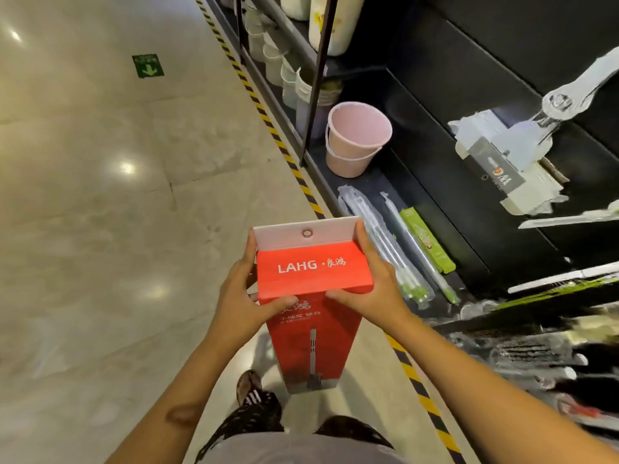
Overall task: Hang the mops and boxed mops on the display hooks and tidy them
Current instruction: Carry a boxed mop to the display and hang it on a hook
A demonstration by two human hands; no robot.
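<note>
A tall red boxed mop (315, 272) with white lettering stands upright in front of me, its white top flap with a round hang hole raised. My left hand (244, 293) grips the box's left side, thumb on the front. My right hand (371, 286) grips the right side, thumb under the red lid's edge. Bagged mop poles (385, 242) lie on the black bottom shelf to the right. A grey and white flat mop head (502, 162) hangs higher on the right.
A pink bucket (355, 139) sits on the black shelf base (375, 182), with white buckets (284, 72) farther along. Yellow-black tape (294, 165) edges the shelf base. Open tiled floor (100, 195) lies left. More packaged goods (536, 346) crowd the near right.
</note>
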